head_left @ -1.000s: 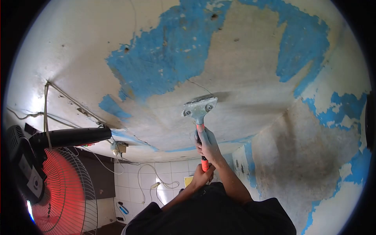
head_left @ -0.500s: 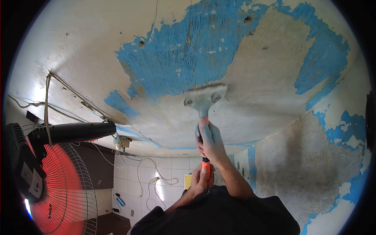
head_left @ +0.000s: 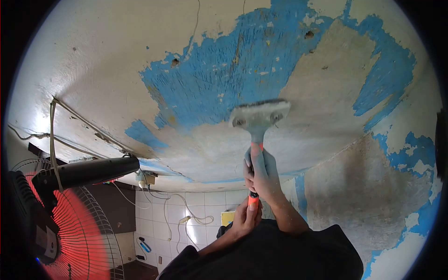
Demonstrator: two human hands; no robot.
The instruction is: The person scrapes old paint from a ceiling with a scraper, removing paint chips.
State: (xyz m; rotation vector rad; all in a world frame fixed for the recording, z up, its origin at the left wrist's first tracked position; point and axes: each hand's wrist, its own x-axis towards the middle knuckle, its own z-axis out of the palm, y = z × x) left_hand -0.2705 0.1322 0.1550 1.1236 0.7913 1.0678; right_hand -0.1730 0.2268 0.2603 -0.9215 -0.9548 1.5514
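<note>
A wide-bladed paint scraper (head_left: pixel 259 116), with a grey head and an orange-and-black handle, presses its blade edge on the lower border of a blue paint patch (head_left: pixel 219 74). My right hand (head_left: pixel 263 172), dusted pale over the fingers, is wrapped around the upper handle just under the head. Lower down, near my black shirt, my left hand (head_left: pixel 247 215) is closed around the orange grip (head_left: pixel 253 201). Bare greyish plaster (head_left: pixel 322 93) shows to the right of the blade, and blue remains above it. The blade is slightly blurred.
At the left, a fan (head_left: pixel 77 233) glows red behind its wire cage, with a black arm (head_left: pixel 93 170) beside it. Cords (head_left: pixel 53 135) run along the wall. White tiles (head_left: pixel 193 200) with a loose pale cable (head_left: pixel 186 218) lie behind my arms. Another plaster patch (head_left: pixel 359 196) is at right.
The scraper and both my hands have shifted to the right in view, and slightly downward. My grip on the handle is unchanged. The view itself has also shifted a little.
</note>
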